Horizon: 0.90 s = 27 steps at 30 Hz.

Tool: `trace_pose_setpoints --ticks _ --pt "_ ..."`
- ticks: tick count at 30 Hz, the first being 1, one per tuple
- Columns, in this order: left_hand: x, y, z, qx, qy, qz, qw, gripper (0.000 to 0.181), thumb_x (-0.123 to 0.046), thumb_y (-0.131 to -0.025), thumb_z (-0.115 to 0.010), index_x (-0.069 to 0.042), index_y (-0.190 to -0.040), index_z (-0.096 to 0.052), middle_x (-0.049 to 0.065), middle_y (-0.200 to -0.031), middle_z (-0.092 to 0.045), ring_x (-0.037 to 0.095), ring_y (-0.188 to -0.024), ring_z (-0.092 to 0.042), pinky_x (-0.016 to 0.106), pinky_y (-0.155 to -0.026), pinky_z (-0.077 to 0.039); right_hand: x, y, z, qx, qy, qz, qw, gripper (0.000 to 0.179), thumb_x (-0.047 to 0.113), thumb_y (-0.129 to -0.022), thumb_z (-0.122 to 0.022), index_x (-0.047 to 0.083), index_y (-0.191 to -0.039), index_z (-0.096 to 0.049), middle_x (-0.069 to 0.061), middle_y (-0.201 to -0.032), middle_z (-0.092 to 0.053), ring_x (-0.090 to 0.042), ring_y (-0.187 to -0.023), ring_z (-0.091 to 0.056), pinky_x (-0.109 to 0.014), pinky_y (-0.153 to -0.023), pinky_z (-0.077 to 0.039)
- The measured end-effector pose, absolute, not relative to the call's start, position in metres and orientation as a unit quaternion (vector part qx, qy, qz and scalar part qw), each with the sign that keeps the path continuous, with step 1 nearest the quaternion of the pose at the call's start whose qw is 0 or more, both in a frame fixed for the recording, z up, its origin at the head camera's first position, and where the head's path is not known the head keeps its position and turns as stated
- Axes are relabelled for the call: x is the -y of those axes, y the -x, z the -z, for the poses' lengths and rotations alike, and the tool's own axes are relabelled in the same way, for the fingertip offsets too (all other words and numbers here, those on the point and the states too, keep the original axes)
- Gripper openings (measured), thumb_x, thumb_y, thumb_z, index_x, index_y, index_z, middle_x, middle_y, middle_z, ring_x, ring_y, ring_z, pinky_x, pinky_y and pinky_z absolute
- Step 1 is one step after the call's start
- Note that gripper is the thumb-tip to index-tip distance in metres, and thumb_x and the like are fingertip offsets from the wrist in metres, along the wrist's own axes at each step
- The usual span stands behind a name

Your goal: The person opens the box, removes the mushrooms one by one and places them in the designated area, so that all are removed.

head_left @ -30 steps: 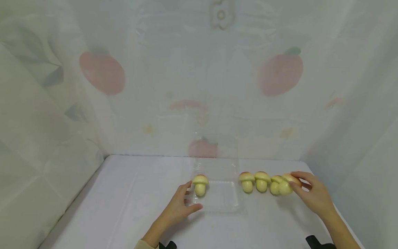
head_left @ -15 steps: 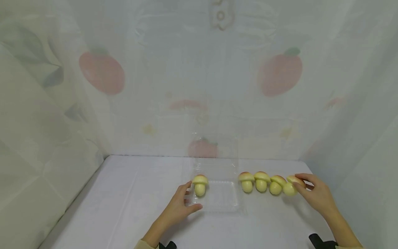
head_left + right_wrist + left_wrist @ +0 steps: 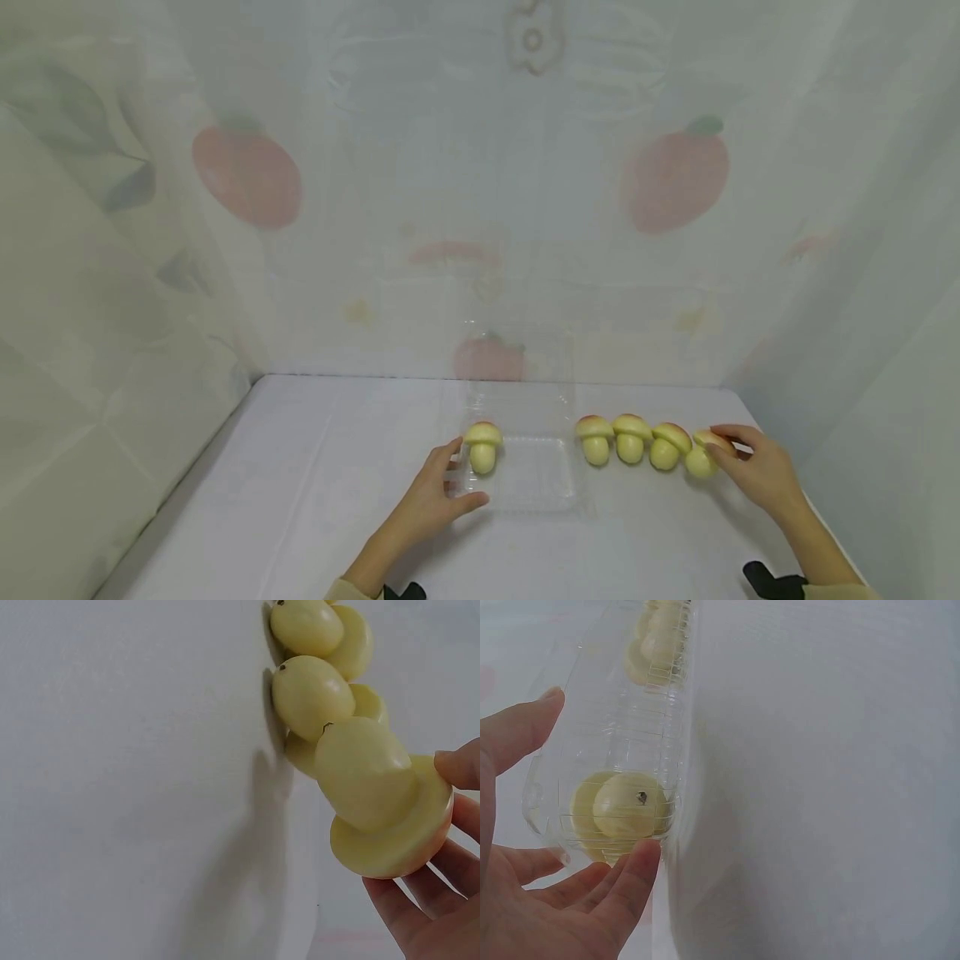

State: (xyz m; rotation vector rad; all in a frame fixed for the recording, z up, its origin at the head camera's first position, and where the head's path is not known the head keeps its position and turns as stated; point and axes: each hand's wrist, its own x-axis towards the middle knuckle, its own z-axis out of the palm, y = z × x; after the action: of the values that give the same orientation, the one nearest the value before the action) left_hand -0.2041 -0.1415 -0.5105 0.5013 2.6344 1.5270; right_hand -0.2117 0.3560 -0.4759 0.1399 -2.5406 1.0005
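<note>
In the head view my right hand point(image 3: 761, 475) pinches the cap of a toy mushroom point(image 3: 701, 463), yellow with a reddish top. That mushroom is at the right end of a row, its stem close to the neighbouring mushroom point(image 3: 664, 452). In the right wrist view the held mushroom point(image 3: 364, 772) tilts, stem toward the row, with thumb and fingers at the cap. My left hand point(image 3: 433, 492) rests at the left end and front corner of a clear plastic box point(image 3: 543, 475), its fingers extended. One mushroom point(image 3: 483, 457) lies inside at the box's left end.
Two more mushrooms, one point(image 3: 596, 448) beside the box and another point(image 3: 631, 446) right of it, continue the row. The box's clear lid point(image 3: 517, 408) stands up at the back. A white cloth covers the table point(image 3: 337, 500); printed curtains point(image 3: 450, 167) hang behind and at the sides.
My right hand has moved a little right and down with the mushroom, which overlapped its neighbour before and now sits at the row's end. The left hand and box have stayed put.
</note>
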Motion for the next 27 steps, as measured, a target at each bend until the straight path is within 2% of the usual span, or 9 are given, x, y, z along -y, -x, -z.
trace_pose_setpoints --ticks 11,27 --pt "0.141 0.203 0.51 -0.856 -0.163 -0.49 0.023 0.096 -0.036 -0.086 -0.084 -0.002 -0.157 -0.029 0.022 -0.148 -0.041 0.041 -0.126 -0.053 0.043 -0.096 -0.056 -0.362 0.214 0.491 0.914 -0.027 -0.369 0.167 0.037 0.018 -0.093 -0.076 -0.007 -0.118 -0.068 -0.027 -0.118 -0.066 0.024 -0.095 -0.04 -0.002 -0.073 -0.044" --pt "0.141 0.203 0.511 -0.857 -0.159 -0.489 0.027 0.095 -0.038 -0.086 -0.083 -0.003 -0.157 -0.029 0.021 -0.148 -0.041 0.039 -0.127 -0.053 0.043 -0.097 -0.056 -0.361 0.213 0.49 0.923 -0.032 -0.353 0.152 0.04 0.021 -0.093 -0.077 -0.008 -0.119 -0.067 -0.029 -0.118 -0.065 0.019 -0.096 -0.043 -0.005 -0.075 -0.047"
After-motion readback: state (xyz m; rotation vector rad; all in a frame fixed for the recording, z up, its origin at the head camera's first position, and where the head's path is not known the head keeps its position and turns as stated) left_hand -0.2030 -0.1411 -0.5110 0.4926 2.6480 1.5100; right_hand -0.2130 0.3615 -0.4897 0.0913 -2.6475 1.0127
